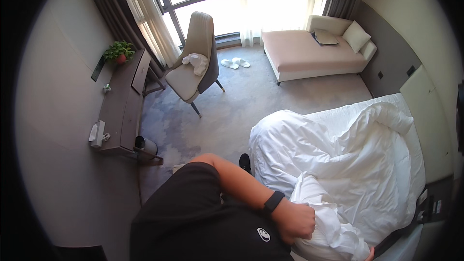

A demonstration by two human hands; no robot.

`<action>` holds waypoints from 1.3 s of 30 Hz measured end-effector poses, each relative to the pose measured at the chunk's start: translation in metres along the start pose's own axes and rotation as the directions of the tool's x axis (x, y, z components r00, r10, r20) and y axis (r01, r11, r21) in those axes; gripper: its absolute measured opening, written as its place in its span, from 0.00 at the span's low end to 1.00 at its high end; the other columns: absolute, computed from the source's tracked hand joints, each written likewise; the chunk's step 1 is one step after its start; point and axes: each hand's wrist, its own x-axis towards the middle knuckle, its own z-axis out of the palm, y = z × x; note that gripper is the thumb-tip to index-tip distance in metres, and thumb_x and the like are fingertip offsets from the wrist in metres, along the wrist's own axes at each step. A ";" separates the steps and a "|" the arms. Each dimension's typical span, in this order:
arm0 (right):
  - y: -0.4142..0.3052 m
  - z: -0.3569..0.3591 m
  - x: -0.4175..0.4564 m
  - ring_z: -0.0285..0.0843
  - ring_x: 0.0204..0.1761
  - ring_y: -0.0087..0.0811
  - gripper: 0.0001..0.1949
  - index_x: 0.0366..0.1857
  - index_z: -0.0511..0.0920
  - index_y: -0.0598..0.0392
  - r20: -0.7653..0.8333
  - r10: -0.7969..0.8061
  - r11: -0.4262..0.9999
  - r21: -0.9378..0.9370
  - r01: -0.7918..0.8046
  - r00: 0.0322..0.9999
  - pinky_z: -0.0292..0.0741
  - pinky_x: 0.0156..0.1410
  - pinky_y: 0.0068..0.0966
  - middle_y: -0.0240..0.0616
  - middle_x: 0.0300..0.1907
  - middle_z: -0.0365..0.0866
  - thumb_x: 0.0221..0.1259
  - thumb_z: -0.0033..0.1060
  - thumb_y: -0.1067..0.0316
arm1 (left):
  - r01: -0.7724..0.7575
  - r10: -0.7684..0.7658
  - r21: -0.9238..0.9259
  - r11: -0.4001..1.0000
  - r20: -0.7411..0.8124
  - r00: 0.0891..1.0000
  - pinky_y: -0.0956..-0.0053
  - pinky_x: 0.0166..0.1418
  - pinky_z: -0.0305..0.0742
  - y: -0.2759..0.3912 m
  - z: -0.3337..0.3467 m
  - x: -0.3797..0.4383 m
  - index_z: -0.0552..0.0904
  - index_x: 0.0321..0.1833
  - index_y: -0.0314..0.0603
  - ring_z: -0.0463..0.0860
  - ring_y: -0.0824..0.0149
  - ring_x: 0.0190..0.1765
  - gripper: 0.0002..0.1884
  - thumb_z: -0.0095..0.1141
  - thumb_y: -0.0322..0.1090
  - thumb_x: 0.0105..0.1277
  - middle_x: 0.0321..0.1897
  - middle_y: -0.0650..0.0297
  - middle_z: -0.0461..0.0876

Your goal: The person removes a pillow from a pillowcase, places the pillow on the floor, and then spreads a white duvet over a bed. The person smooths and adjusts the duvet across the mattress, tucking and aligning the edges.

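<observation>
My left hand [295, 221], with a black band on its wrist, is closed on a bunched part of the white duvet [362, 166] near the bed's near edge. Only some fingertips of my right hand [370, 253] show at the bottom edge of the view, beside the same white bedding; the rest of that hand is hidden or out of the picture. The duvet lies rumpled in folds over the bed, and the white sheet [362, 105] shows along its far side.
A beige chair [185, 79] holding crumpled white cloth stands by the wooden desk [123, 112]. A bin [148, 145] sits under the desk's near end. White slippers [235, 63] lie before the window, left of a pink daybed [311, 50]. A padded headboard [427, 123] borders the bed.
</observation>
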 end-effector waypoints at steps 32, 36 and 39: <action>0.005 0.079 0.214 0.72 0.64 0.48 0.27 0.63 0.74 0.59 -0.051 0.196 0.915 0.369 -0.164 0.979 0.63 0.75 0.43 0.48 0.65 0.71 0.62 0.70 0.58 | 0.087 0.005 0.395 0.915 -0.225 0.974 0.59 0.63 0.66 0.009 -0.028 -0.001 0.74 0.59 0.35 0.76 0.59 0.53 0.33 0.64 0.41 0.49 0.42 0.58 0.74; 0.008 0.072 0.221 0.73 0.63 0.47 0.27 0.62 0.74 0.59 -0.078 0.200 0.914 0.374 -0.157 0.977 0.64 0.74 0.42 0.47 0.64 0.72 0.62 0.69 0.59 | -0.079 0.152 0.420 0.904 -0.143 0.978 0.39 0.71 0.62 0.014 -0.003 0.028 0.69 0.71 0.33 0.75 0.53 0.61 0.31 0.49 0.44 0.68 0.55 0.51 0.77; 0.010 0.074 0.229 0.73 0.63 0.46 0.26 0.62 0.74 0.59 -0.086 0.191 0.910 0.390 -0.143 0.978 0.64 0.74 0.42 0.47 0.64 0.72 0.63 0.68 0.59 | -0.043 0.125 0.423 0.905 -0.170 0.977 0.63 0.55 0.68 0.003 0.026 0.047 0.76 0.55 0.37 0.76 0.62 0.48 0.23 0.52 0.46 0.62 0.41 0.60 0.76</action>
